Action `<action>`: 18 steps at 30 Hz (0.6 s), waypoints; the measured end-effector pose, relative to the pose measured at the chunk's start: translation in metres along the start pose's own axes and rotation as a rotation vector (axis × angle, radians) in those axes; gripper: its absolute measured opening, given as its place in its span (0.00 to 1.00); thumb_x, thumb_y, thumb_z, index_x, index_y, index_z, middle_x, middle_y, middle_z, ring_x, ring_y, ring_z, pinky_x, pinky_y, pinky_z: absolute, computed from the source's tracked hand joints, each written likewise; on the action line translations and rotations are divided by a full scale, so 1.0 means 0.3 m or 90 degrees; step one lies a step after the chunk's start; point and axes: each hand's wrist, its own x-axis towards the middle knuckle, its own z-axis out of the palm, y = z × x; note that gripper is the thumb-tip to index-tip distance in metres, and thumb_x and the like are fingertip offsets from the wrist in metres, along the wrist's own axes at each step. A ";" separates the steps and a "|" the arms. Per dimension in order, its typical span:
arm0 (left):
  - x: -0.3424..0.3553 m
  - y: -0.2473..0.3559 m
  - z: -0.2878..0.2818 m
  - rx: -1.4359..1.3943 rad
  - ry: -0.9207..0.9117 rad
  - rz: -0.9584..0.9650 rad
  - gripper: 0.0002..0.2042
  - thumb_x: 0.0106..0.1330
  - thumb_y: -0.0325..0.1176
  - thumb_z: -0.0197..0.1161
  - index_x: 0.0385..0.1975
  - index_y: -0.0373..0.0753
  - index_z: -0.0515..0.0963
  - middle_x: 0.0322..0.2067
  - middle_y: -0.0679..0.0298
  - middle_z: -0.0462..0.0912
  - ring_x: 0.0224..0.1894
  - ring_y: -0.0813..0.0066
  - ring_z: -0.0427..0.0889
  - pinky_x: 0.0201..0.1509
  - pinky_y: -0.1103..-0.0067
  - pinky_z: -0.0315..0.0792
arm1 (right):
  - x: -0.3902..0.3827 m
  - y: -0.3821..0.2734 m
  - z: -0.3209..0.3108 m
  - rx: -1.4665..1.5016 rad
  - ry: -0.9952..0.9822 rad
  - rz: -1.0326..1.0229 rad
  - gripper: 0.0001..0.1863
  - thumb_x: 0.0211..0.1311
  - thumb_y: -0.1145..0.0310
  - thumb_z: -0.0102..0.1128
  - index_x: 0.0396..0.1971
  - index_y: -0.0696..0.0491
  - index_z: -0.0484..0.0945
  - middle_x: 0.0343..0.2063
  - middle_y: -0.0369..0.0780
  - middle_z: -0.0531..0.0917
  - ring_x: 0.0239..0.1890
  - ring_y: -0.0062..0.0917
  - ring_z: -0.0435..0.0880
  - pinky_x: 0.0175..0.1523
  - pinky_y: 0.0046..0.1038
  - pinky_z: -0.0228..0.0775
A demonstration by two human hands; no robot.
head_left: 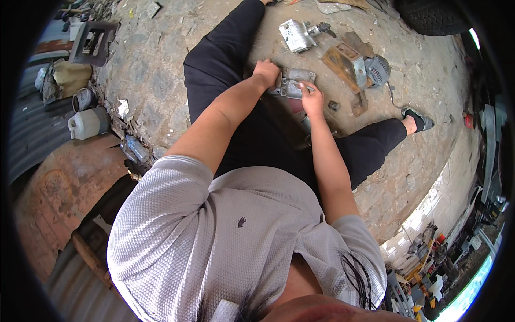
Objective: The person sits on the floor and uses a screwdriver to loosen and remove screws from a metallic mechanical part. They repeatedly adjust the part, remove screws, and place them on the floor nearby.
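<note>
A grey cast-metal part [292, 86] with bolt holes lies between my legs, beyond my lap. My left hand [266, 72] is closed over its left end, with the fingertips partly hidden. At its right end, my right hand [313, 99] is pinched around something small and thin that touches or hovers just over the metal; its kind is too small to tell. Below the casting is a dark block-like support, mostly hidden by my arms and legs. A small dark metal piece [333, 105] sits on the ground to the right of my right hand.
Farther out stand a silver metal housing [296, 36], a rusty bracket [341, 65] and a finned alternator-like unit [377, 71]. A tyre [432, 17] is at the far right. Along the left are a dark crate [92, 43], a white jug [90, 123] and a rusty sheet [59, 188].
</note>
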 end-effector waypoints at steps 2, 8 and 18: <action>-0.004 0.018 -0.020 -0.004 -0.006 0.007 0.25 0.43 0.44 0.84 0.45 0.48 0.89 0.50 0.68 0.88 0.62 0.65 0.77 0.58 0.67 0.74 | -0.007 0.004 0.021 -0.070 0.023 -0.096 0.11 0.67 0.56 0.68 0.41 0.45 0.89 0.16 0.42 0.80 0.20 0.34 0.79 0.33 0.35 0.72; -0.011 0.006 -0.007 0.002 -0.004 0.004 0.25 0.43 0.44 0.84 0.44 0.48 0.89 0.50 0.69 0.87 0.62 0.66 0.76 0.58 0.68 0.74 | -0.025 -0.116 0.042 -0.228 -0.019 -0.272 0.07 0.65 0.60 0.65 0.36 0.44 0.87 0.35 0.37 0.88 0.41 0.36 0.86 0.46 0.39 0.80; 0.005 0.005 -0.002 0.010 0.000 -0.006 0.26 0.43 0.45 0.84 0.45 0.49 0.89 0.51 0.70 0.87 0.62 0.66 0.77 0.58 0.67 0.74 | -0.026 -0.137 0.008 -0.180 -0.034 -0.125 0.10 0.65 0.56 0.66 0.39 0.44 0.88 0.34 0.42 0.88 0.40 0.43 0.86 0.46 0.42 0.79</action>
